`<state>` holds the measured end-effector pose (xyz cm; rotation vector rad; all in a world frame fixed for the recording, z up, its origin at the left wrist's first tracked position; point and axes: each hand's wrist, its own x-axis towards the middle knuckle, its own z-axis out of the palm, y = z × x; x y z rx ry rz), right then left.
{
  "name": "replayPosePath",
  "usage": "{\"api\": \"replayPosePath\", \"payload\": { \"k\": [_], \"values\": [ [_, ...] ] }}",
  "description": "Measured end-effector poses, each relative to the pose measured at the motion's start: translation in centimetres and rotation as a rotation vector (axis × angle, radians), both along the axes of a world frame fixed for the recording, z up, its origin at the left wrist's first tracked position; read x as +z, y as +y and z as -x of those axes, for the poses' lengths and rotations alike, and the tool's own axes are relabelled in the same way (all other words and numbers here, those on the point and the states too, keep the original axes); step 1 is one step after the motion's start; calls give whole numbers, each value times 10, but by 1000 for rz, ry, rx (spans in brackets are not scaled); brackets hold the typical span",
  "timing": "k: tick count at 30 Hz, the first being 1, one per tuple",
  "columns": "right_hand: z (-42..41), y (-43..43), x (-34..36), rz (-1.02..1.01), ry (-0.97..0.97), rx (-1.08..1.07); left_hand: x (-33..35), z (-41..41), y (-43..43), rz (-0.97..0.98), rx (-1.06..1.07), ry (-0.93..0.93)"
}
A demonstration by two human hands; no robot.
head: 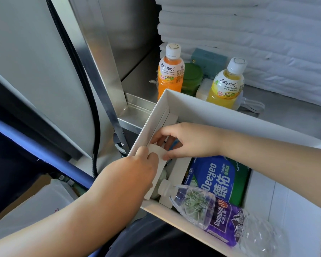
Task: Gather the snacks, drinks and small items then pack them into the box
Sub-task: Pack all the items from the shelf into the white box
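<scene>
Head view, left hand: I see my left hand [132,175] at the left end of the box, fingers curled round a flat white item [157,155], with thumb and forefinger clamped near its top.
Head view, right hand: my right hand [189,140] reaches in from the right. Its thumb presses the same white item from the near side and its bent fingers meet it from the far side, a pinch rather than a fist.
White item: it is held between both hands, just inside the box's left wall, with its lower part running down under my left hand. I cannot tell what it is.
Box: the white box [211,110] is open-topped and sits on a steel shelf [137,84].
Wipes pack: the blue and green wipes pack [217,177] lies flat inside the box, below my right wrist.
Water bottle: the purple-labelled water bottle [220,217] lies on its side across the box's near wall, its cap end inside, close to my left hand.
Drinks outside: the orange drink [170,75] and the pineapple drink [226,84] stand upright just behind the far wall.
Small items outside: a green jar [191,78] stands between the two drinks, a teal carton [208,60] behind it, and a white adapter with cable [252,106] beside the pineapple drink.
Backdrop: folded white towels [248,34] are stacked behind.
</scene>
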<state>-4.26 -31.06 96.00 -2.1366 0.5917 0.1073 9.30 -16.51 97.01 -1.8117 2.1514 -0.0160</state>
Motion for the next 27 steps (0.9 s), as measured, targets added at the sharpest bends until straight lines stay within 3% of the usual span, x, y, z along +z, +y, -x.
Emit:
{"api": "replayPosePath", "payload": {
  "k": [3, 6, 11, 20, 27],
  "values": [
    [6, -4, 5, 93, -4, 27, 12, -1, -1, 254, -128, 118],
    [9, -5, 6, 143, -20, 19, 8, -2, -6, 285, -118, 349],
    [5, 7, -2, 159, -28, 44, 10, -6, -11, 290, -179, 243],
    [21, -7, 26, 385, 38, 15, 24, -14, -26, 417, -164, 372],
    [55, -15, 59, 659, -156, -171, 34, -10, -73, 637, -145, 405]
  ]
}}
